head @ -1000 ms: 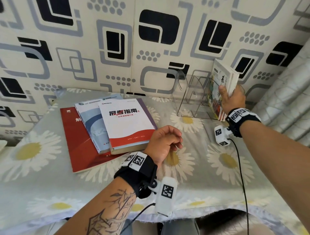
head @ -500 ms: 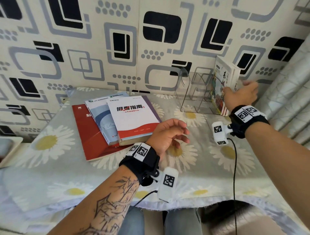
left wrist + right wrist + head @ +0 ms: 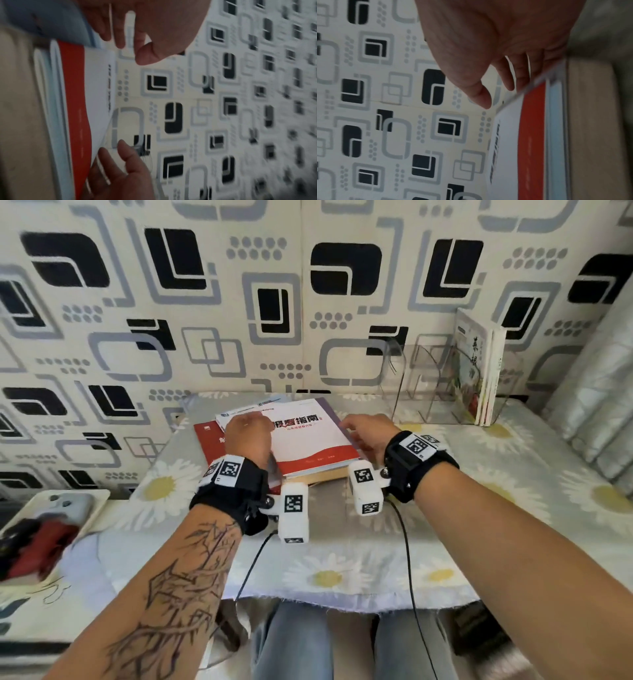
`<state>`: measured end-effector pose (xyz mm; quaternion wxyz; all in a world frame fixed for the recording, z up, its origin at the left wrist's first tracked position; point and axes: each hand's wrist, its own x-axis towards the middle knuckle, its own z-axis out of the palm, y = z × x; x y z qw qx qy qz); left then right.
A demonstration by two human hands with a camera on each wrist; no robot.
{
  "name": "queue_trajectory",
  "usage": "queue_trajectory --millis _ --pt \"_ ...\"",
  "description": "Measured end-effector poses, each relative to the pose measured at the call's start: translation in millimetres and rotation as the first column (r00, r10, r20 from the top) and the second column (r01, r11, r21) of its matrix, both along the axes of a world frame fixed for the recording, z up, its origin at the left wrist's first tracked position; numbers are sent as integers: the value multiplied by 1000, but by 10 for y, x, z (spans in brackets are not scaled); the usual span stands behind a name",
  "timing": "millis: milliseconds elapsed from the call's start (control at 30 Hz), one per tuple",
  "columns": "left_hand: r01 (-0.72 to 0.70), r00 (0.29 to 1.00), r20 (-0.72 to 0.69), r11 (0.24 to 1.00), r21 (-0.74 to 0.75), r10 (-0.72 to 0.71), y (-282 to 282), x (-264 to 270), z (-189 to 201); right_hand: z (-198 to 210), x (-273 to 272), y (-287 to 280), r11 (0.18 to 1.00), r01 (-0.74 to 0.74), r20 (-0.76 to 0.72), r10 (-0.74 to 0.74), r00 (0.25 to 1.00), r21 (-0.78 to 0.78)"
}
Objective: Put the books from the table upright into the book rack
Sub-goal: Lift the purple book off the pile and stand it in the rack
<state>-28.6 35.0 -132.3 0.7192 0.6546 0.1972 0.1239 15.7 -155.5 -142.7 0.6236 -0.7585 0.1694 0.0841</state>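
Observation:
Three books lie stacked on the daisy-print table (image 3: 479, 508): a red one (image 3: 209, 446) at the bottom, a blue-white one (image 3: 239, 414) on it, and a white-and-red book (image 3: 308, 443) on top. My left hand (image 3: 248, 433) lies at the top book's left edge, my right hand (image 3: 363, 433) at its right edge. In the left wrist view the left hand (image 3: 130, 46) has loose fingers and its thumb hangs clear of the book (image 3: 96, 83). In the right wrist view the right hand's (image 3: 501, 94) fingers (image 3: 537, 67) touch the book's (image 3: 505, 142) edge, thumb lifted. The clear rack (image 3: 421, 392) holds upright books (image 3: 478, 368).
The patterned wall (image 3: 308, 302) stands right behind the table and rack. A silvery curtain (image 3: 596, 405) hangs at the right. A white tray (image 3: 92, 510) with red and grey items sits low at the left. Wrist cables (image 3: 407, 559) trail over the table's front edge.
My right hand has let go of the upright books in the rack and come left to the top book's right edge. My left hand has gone forward to its left edge.

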Motion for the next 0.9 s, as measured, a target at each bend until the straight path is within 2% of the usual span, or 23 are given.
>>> queue_trajectory --millis 67,100,133,167,267,400,500,633,800,900 --pt "32 989 -147 982 185 -5 42 -52 0 -33 -20 113 999 -36 -30 36 999 -27" --pt "74 980 -197 974 213 -32 74 -28 -24 -59 -14 145 998 -51 -36 49 998 -35" --pt "99 971 -228 988 116 -70 107 38 -39 -75 -13 165 997 -62 -41 60 997 -45" --pt "181 956 -251 979 97 -152 133 113 -28 -121 22 164 996 -68 -33 66 997 -50" --pt "101 968 -228 995 -4 -99 207 413 -275 -141 -4 162 992 -76 -28 74 997 -96" --pt "90 968 -226 990 -107 -112 93 50 34 -95 -89 135 984 -115 -27 113 993 -136" --pt "71 963 -246 987 -147 -106 39 -16 96 -96 -113 88 986 -147 -2 147 989 -79" --pt "95 960 -251 987 -131 -126 -16 -7 118 -140 -152 26 988 -154 44 154 987 15" --pt "223 949 -218 973 -55 -229 -147 16 171 -192 -219 -58 979 -173 98 163 982 108" --pt "228 960 -158 973 -35 -231 -286 -13 149 -174 -260 -125 979 -161 134 144 980 127"
